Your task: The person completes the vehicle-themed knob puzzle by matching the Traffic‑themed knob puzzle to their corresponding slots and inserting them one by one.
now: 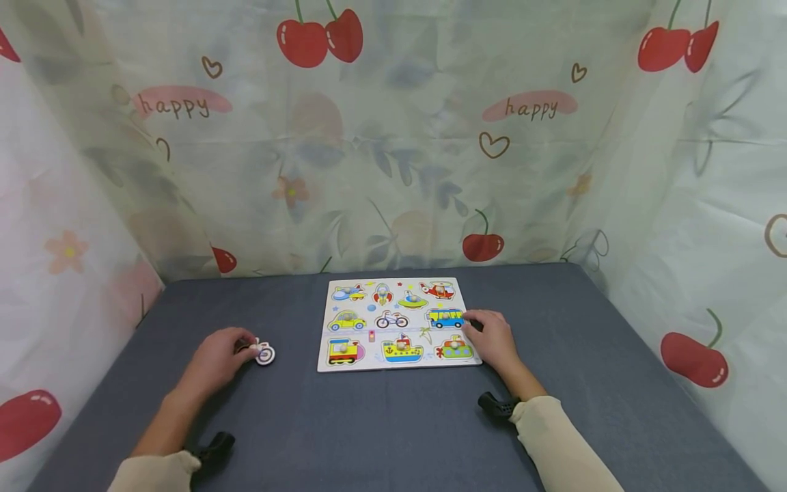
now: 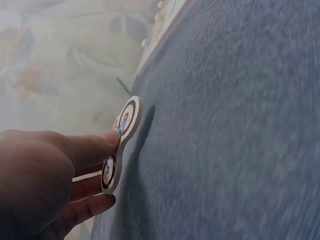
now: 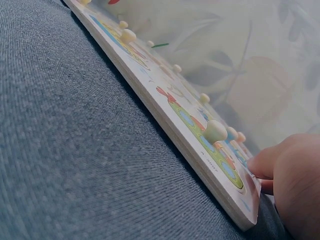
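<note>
In the head view, my left hand (image 1: 218, 359) pinches a bicycle-shaped wooden puzzle piece (image 1: 265, 353) low over the table at left. The left wrist view shows the thumb on the face of the bicycle piece (image 2: 131, 116) with fingers behind it. A white peg puzzle board (image 1: 363, 364) lies at the centre, filled with knobbed vehicle pieces. Its bicycle spot (image 1: 391, 319) shows a flat picture without a knob. My right hand (image 1: 494, 338) grips the board's right edge beside the blue bus piece (image 1: 445, 318), with the thumb (image 3: 257, 165) on top.
The board lies on a dark grey cloth-covered table (image 1: 393, 424). A patterned curtain (image 1: 381, 171) with cherries hangs behind and at both sides. Black wrist straps (image 1: 496, 406) sit by the cream sleeves (image 1: 562, 437).
</note>
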### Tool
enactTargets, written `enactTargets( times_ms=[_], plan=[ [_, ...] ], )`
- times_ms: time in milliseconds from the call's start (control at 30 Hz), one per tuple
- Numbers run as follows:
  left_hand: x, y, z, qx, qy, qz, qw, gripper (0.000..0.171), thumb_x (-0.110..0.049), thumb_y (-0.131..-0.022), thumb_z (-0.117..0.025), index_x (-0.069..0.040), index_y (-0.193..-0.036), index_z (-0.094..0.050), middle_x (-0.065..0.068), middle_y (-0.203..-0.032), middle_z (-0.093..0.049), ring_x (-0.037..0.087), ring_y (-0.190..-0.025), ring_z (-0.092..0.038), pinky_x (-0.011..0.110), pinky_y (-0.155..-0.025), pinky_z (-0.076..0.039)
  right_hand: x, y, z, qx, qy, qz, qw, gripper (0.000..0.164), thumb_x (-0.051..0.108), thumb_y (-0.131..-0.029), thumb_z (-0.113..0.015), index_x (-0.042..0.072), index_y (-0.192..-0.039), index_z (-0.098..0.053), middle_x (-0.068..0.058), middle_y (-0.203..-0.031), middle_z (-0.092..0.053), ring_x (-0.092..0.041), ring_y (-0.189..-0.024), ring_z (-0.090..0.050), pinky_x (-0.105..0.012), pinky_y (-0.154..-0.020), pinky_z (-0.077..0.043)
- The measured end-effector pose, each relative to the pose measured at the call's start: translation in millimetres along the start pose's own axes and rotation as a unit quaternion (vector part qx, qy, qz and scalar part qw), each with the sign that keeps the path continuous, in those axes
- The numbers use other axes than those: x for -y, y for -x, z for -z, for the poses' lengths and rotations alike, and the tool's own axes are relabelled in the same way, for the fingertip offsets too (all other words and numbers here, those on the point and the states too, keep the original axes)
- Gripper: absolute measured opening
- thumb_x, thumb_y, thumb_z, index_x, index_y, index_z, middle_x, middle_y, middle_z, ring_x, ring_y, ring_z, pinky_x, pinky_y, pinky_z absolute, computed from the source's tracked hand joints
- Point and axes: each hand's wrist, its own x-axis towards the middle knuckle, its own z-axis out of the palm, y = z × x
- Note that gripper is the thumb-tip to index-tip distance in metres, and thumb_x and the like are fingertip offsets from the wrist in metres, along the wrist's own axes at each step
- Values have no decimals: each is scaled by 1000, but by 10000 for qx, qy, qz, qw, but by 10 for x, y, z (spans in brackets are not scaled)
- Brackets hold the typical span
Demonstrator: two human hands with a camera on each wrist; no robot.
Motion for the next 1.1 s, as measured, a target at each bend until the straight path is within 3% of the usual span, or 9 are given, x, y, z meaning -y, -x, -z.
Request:
enactTargets(
  times_ms=[300, 767, 1100],
  plan=[
    [-204, -95, -85, 270, 59, 87, 9996, 16, -18, -87, -74, -6, -95, -68, 5, -90, -64, 24, -82, -58, 48, -76, -46, -9, -4, -3, 15, 34, -17, 10000, 30, 17, -92, -66, 6, -120, -69, -16, -125, -63, -34, -126, -44, -55, -103, -30],
    [-584, -191, -196, 320, 324, -108, 9989, 15, -18, -88, -74, -9, -99, -67, 3, -91, -62, 20, -81, -55, 42, -74, -46, 0, 5, -13, 15, 62, -79, 9999, 30, 17, -93, -65, 6, -121, -68, -16, -127, -61, -34, -127, -43, -55, -104, -29],
    [-736, -253, -237, 318, 448, -171, 9983, 18, -20, -86, -76, -11, -100, -68, 0, -91, -62, 18, -81, -55, 39, -74, -48, 16, 8, -5, 29, 49, -114, 9999, 30, 18, -93, -65, 6, -121, -68, -16, -127, -61, -34, -128, -42, -55, -104, -29]
  ],
)
